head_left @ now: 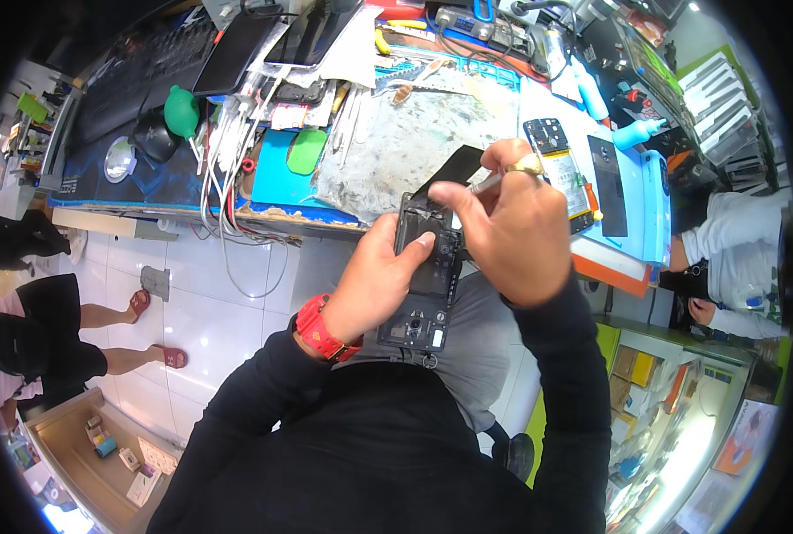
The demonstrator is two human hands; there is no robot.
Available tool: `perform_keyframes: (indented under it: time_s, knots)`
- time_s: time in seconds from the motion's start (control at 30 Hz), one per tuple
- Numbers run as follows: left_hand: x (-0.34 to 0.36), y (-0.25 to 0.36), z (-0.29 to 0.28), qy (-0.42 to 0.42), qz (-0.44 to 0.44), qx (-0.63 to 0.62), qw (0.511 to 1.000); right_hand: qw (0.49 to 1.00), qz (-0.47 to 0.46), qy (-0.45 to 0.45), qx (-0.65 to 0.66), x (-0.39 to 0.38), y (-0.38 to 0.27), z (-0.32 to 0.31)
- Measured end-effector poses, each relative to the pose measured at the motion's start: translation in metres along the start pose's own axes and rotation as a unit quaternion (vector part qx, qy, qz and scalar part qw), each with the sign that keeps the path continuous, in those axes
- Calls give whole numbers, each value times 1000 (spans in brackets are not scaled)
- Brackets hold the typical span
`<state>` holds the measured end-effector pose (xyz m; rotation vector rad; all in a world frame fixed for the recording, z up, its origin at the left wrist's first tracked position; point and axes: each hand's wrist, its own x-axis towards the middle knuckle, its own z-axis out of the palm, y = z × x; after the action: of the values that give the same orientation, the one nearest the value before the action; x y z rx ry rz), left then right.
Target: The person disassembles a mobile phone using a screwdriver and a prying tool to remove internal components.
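Observation:
An opened phone housing (418, 311), black with bare inner parts showing, is held upright over my lap, below the bench edge. My left hand (374, 285) is closed around its left side, the thumb lying across the inside. Over the housing's top end, my right hand (521, 227) is closed in a pinch at a thin black sheet (457, 166) that slants up from there. A pale, slim thing also shows between the right fingers; its kind is hard to make out. The right palm hides part of the housing's upper right edge.
Ahead lies a stained grey work mat (414, 133) on the bench. To its right are an opened phone with a yellow battery (561, 178), a black panel (607, 187) and a light-blue bottle (636, 133). Cables (223, 169) and a green air blower (181, 111) lie left. Other people stand at both sides.

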<state>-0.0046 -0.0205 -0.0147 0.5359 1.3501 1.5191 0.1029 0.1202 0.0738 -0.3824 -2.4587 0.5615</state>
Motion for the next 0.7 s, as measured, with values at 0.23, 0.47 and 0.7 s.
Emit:
perform_keyframes:
  time_s: [0.23, 0.47, 0.7]
  knots:
    - [-1, 6, 2, -5, -1, -18, 1000, 995, -10, 4, 104, -6, 2, 4]
    - [-1, 3, 1, -4, 15, -18, 1000, 992, -39, 5, 121, -8, 6, 11]
    - [-1, 2, -1, -14, -1, -23, 1000, 997, 42, 60, 40, -11, 4, 18]
